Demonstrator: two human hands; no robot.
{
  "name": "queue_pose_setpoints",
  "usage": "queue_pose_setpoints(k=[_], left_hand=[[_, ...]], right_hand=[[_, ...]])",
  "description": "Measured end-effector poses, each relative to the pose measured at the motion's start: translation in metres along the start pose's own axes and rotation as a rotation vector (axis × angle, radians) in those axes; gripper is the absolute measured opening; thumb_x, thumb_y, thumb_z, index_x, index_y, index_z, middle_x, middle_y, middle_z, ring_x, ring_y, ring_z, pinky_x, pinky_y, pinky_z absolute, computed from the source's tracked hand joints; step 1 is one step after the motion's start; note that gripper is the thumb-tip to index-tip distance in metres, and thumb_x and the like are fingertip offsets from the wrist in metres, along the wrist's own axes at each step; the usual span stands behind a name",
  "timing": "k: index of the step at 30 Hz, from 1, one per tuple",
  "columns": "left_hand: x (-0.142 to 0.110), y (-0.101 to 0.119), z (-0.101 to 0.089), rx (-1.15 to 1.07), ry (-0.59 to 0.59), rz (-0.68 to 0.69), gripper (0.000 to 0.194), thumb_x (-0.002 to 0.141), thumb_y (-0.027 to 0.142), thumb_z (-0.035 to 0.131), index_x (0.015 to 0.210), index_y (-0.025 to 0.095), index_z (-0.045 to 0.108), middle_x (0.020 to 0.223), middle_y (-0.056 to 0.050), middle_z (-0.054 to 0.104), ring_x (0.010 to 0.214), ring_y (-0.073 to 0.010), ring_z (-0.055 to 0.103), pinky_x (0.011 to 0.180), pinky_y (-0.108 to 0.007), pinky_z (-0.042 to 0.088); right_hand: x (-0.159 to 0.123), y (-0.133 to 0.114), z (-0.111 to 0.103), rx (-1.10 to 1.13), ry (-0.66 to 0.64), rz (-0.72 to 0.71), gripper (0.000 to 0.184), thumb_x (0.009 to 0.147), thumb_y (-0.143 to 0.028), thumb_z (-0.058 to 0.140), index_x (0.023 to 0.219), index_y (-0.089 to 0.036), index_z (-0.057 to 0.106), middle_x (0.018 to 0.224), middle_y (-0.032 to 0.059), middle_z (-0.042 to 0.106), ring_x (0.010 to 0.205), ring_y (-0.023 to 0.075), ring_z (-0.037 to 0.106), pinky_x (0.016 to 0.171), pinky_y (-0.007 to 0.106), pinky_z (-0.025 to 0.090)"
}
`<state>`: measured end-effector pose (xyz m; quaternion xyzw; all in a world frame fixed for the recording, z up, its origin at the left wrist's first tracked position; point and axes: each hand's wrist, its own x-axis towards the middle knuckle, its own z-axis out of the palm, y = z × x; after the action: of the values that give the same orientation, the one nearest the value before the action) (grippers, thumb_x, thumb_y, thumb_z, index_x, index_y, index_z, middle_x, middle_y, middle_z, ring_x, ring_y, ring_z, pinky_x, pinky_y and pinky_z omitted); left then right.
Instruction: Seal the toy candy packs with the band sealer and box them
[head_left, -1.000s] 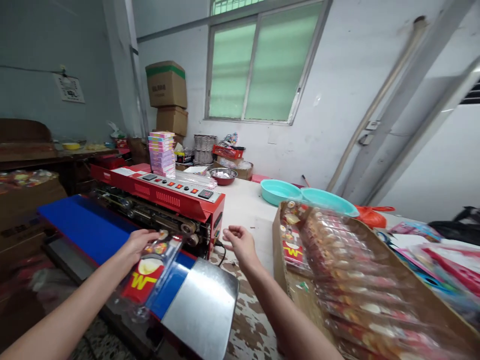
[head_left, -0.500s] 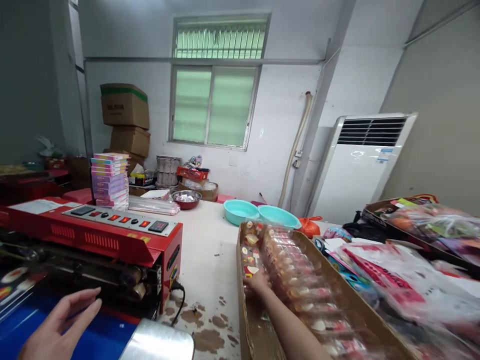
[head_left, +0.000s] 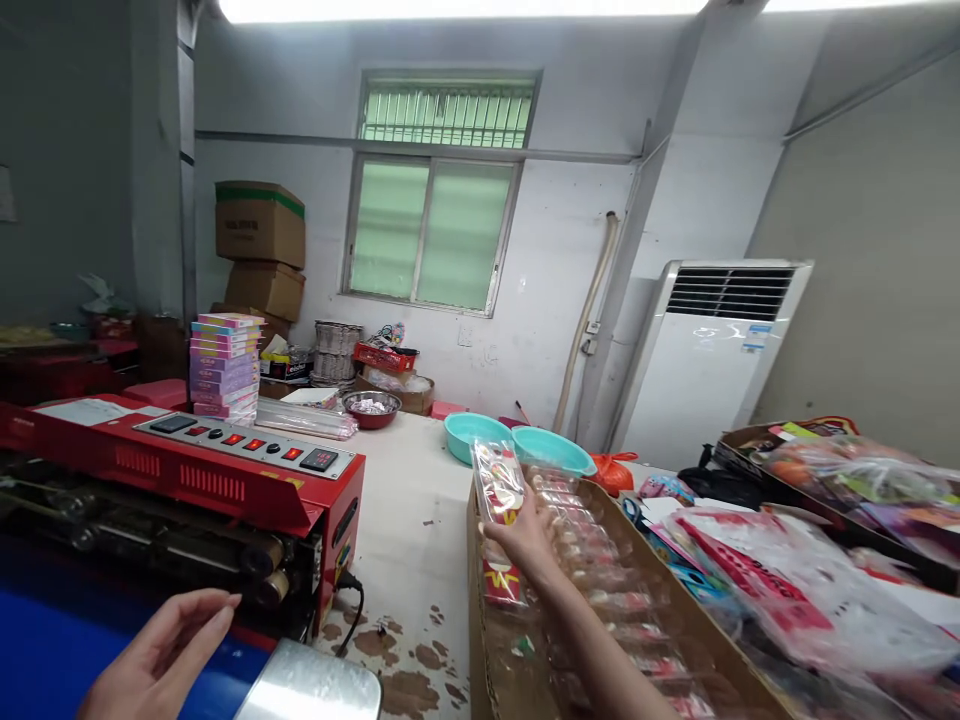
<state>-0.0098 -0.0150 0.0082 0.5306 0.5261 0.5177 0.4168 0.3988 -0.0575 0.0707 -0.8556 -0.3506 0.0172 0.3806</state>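
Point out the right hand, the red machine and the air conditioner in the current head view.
Right hand [head_left: 527, 535]: head view, back of the hand.
Red machine [head_left: 343, 492]: head view, end of its red housing.
Air conditioner [head_left: 701, 370]: head view, white front panel.

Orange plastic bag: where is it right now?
In the head view, right of centre, the orange bag sits just right of the two turquoise basins.

Glossy clear plastic (crinkled) wraps the packet [head_left: 499, 475].

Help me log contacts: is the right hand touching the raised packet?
Touching: the head view shows the right hand gripping the raised packet near its bottom.
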Motion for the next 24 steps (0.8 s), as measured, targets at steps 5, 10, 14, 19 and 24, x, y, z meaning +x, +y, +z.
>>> queue_pose_setpoints(k=[5,10,14,19,24], left_hand=[[-0.021,0.039,0.046,-0.262,-0.290,-0.010,0.063,0.055,0.054,0.078,0.103,0.019,0.058,0.103,-0.011,0.070,0.104,-0.0278,0.062,0.084,-0.031,0.051],[-0.048,0.070,0.071,-0.677,-0.506,-0.127,0.078,0.065,0.045,0.077,0.131,0.026,0.040,0.126,-0.012,0.060,0.109,-0.0255,0.061,0.083,-0.032,0.052],[-0.055,0.065,0.049,-0.699,-0.477,-0.165,0.061,0.065,0.034,0.078,0.118,0.022,0.052,0.113,-0.011,0.067,0.101,-0.0257,0.064,0.084,-0.034,0.052],[-0.063,0.054,0.014,-0.549,-0.683,-0.248,0.052,0.069,0.026,0.075,0.116,0.021,0.055,0.111,-0.012,0.068,0.100,-0.0275,0.065,0.083,-0.035,0.051],[-0.075,0.041,0.010,-0.582,-0.829,-0.283,0.061,0.071,0.019,0.072,0.128,0.024,0.050,0.119,-0.011,0.065,0.108,-0.0289,0.061,0.091,-0.039,0.048]], right_hand=[[-0.087,-0.057,-0.023,0.119,-0.009,-0.389,0.096,0.056,-0.028,0.067,0.142,-0.024,0.025,0.122,0.0124,0.042,0.121,0.0360,0.041,0.100,0.047,0.036],[-0.183,-0.071,0.021,0.319,-0.065,-0.663,0.098,0.058,-0.027,0.070,0.143,-0.027,0.021,0.127,0.0106,0.043,0.118,0.0339,0.045,0.099,0.046,0.042],[-0.203,-0.066,0.037,0.461,-0.162,-0.687,0.097,0.067,-0.040,0.073,0.144,-0.032,0.014,0.137,0.0129,0.037,0.117,0.0352,0.047,0.093,0.051,0.047],[-0.151,-0.094,0.000,0.662,-0.401,-0.536,0.101,0.063,-0.045,0.078,0.140,-0.036,0.014,0.148,0.0134,0.023,0.111,0.0293,0.055,0.077,0.040,0.056],[-0.120,-0.108,-0.005,0.688,-0.996,-0.386,0.044,0.064,-0.047,0.077,0.094,-0.019,0.061,0.098,0.0072,0.066,0.078,0.0185,0.064,0.065,0.028,0.053]])
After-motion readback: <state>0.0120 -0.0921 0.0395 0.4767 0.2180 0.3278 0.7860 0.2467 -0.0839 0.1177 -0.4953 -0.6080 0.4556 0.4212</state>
